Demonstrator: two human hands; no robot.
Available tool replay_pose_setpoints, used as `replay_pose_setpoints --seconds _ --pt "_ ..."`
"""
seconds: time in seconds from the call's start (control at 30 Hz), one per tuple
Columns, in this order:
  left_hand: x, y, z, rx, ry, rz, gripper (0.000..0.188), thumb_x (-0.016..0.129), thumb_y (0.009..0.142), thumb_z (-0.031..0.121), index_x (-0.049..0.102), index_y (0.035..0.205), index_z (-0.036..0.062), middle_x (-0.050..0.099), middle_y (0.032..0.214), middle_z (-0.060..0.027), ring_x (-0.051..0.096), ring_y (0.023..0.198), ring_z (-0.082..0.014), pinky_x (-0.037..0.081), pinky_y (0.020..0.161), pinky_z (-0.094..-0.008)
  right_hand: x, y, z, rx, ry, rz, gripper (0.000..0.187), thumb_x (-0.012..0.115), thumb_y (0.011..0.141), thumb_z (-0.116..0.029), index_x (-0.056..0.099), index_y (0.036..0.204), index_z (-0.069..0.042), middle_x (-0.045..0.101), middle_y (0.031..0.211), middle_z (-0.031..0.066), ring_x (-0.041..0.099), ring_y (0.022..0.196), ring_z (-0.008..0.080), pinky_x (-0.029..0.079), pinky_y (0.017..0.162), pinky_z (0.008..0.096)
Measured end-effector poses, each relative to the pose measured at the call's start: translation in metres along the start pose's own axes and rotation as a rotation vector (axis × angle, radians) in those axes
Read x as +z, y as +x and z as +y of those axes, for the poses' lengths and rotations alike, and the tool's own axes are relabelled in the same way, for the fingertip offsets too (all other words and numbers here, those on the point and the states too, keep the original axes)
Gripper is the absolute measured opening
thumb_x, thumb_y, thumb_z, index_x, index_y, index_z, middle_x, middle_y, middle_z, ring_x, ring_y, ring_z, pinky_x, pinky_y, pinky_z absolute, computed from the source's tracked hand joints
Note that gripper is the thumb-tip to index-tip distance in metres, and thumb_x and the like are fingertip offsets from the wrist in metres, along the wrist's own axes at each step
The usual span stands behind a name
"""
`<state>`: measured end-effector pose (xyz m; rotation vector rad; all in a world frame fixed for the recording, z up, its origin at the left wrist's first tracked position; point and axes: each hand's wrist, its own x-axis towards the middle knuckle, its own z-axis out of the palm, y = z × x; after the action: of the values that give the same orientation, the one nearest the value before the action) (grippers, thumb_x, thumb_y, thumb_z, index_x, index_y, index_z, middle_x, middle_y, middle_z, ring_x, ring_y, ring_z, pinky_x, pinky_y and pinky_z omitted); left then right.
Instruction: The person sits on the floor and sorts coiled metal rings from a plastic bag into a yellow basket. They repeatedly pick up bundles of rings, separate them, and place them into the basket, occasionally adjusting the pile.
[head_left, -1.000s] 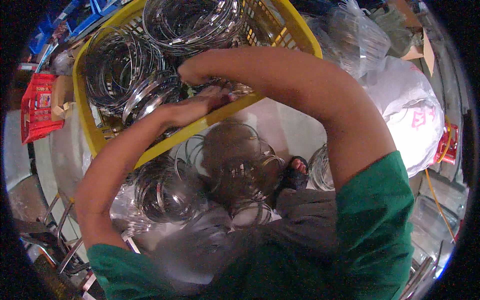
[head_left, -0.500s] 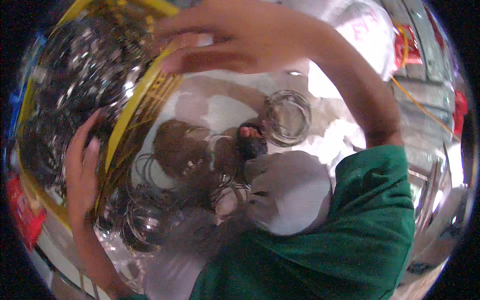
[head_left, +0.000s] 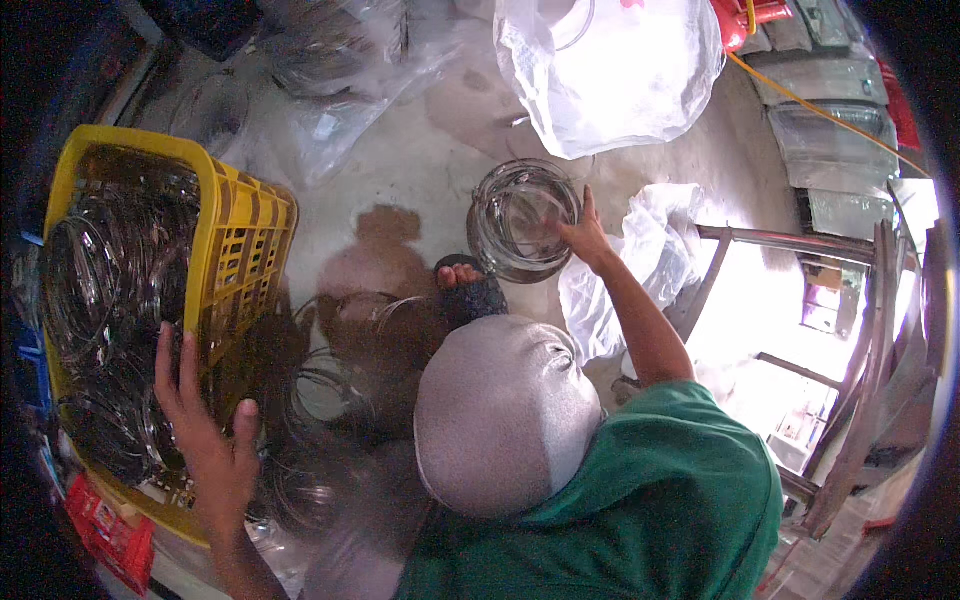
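A round stack of thin, shiny wire-like rings [head_left: 492,247] lies on the floor ahead of me. At its right edge is my right hand [head_left: 590,240], fingers stretched and apart, the thumb reaching over the rings; whether it presses on them I cannot tell. On the left stands a yellow plastic basket [head_left: 247,240] with slotted sides, filled with dark, glossy rings [head_left: 120,270] of a similar kind. My left hand [head_left: 210,440] is spread beside the basket's near side, its fingertips at the rim, with nothing in its grasp.
More loose rings [head_left: 320,385] lie between the basket and my legs. A white plastic sack [head_left: 620,80] stands at the far side, a crumpled clear bag [head_left: 640,260] right of the stack. Metal frame bars [head_left: 790,243] stand at right; a red packet [head_left: 110,535] lies near left.
My right hand has moved from the basket's far rim, right and nearer, to the ring stack. My left hand stays by the basket. The view has shifted, and the basket appears lower.
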<state>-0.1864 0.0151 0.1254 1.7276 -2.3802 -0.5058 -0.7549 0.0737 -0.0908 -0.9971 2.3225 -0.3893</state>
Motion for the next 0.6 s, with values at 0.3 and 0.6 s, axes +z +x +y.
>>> replay_pose_setpoints --seconds 0.3,0.6 --pt "0.016 0.005 0.031 0.133 0.078 0.1 0.066 0.059 0.1 0.045 0.041 0.151 0.0072 0.027 0.159 -0.0246 0.027 0.147 -0.0443 0.026 0.119 -0.0575 0.013 0.056 0.026 0.103 0.09 -0.154 0.101 0.079 0.08 -0.024 0.018 0.156 0.003 0.064 0.127 0.0238 0.066 0.11 0.0309 0.053 0.095 0.042" --pt "0.014 0.017 0.035 0.123 0.006 0.078 0.063 0.062 0.099 0.042 0.045 0.148 0.0049 0.032 0.156 -0.0248 0.031 0.145 -0.0445 0.027 0.117 -0.0575 0.028 0.055 0.039 0.214 0.322 -0.107 0.078 0.085 0.073 -0.016 0.043 0.136 0.001 0.064 0.115 0.017 0.065 0.095 0.0249 0.055 0.077 0.0387"
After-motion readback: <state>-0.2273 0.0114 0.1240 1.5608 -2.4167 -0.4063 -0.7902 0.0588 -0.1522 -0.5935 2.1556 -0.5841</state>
